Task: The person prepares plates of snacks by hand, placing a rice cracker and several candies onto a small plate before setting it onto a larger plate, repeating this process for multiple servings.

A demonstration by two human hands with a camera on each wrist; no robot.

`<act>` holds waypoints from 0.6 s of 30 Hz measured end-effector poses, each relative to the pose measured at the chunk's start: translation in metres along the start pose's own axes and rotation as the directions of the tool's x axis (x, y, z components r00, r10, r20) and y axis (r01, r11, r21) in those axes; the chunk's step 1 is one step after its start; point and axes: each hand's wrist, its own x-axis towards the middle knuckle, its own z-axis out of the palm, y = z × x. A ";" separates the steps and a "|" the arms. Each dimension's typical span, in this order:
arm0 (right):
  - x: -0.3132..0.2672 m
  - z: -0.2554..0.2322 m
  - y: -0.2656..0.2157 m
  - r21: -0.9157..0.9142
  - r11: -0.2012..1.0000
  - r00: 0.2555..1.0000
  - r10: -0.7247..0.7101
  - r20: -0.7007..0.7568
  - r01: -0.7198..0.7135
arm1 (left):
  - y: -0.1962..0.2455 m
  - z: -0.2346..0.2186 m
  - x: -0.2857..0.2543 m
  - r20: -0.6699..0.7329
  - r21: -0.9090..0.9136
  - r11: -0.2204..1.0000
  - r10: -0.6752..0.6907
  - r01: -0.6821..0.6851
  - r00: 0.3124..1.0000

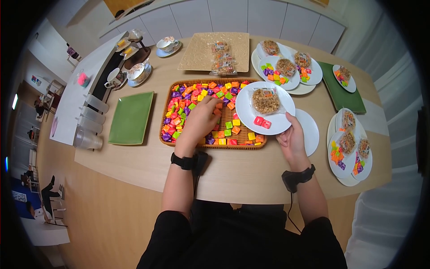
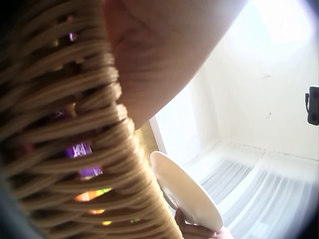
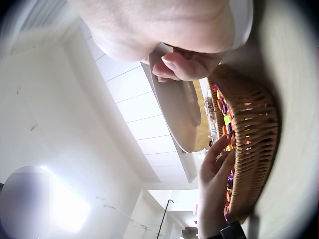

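Observation:
My left hand (image 1: pixel 204 119) reaches over the near side of a wicker basket (image 1: pixel 162 130) full of wrapped candies in several colours. Its fingers bend down among the candies, with an orange candy (image 1: pixel 219 106) at the fingertips; I cannot tell whether they pinch it. In the right wrist view the left hand (image 3: pixel 215 174) dips past the basket rim. My right hand (image 1: pixel 293 139) grips a white plate (image 1: pixel 280 101) by its near right edge, thumb on top and fingers beneath. The plate overlaps the basket's right side and carries a wrapped round grain cake (image 1: pixel 265 101) and red candies (image 1: pixel 262 122).
Another white plate (image 1: pixel 308 134) lies right of the held one. Plates with cakes and candies fill the right side, one on a green tray (image 1: pixel 342 87). A gold tray (image 1: pixel 190 58) bears wrapped cakes at the back. Left are a green plate (image 1: pixel 131 119), teacups (image 1: pixel 139 71) and plastic cups (image 1: pixel 88 140).

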 end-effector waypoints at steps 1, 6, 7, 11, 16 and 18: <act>0.000 0.001 0.000 0.000 1.000 1.000 -0.001 0.001 0.001 | 0.000 0.002 0.000 -0.003 -0.025 0.997 0.067 -0.067 0.998; -0.001 0.001 -0.001 0.007 1.000 1.000 0.002 -0.001 -0.002 | 0.003 0.008 0.001 -0.056 0.036 0.973 0.231 -0.229 0.971; -0.001 0.000 -0.001 0.007 1.000 1.000 0.002 -0.001 -0.001 | 0.003 0.008 0.001 -0.066 0.006 0.977 0.213 -0.213 0.975; 0.000 -0.001 -0.001 0.008 1.000 1.000 0.010 0.011 -0.010 | 0.002 0.006 0.000 -0.013 -0.036 0.992 0.123 -0.124 0.992; -0.002 0.001 -0.002 0.006 1.000 1.000 0.013 0.008 -0.013 | 0.002 0.009 0.000 -0.071 -0.053 0.995 0.082 -0.086 0.994; -0.003 0.002 -0.003 0.004 1.000 1.000 0.013 0.005 -0.013 | 0.002 0.005 0.000 -0.053 0.002 0.997 0.078 -0.078 0.996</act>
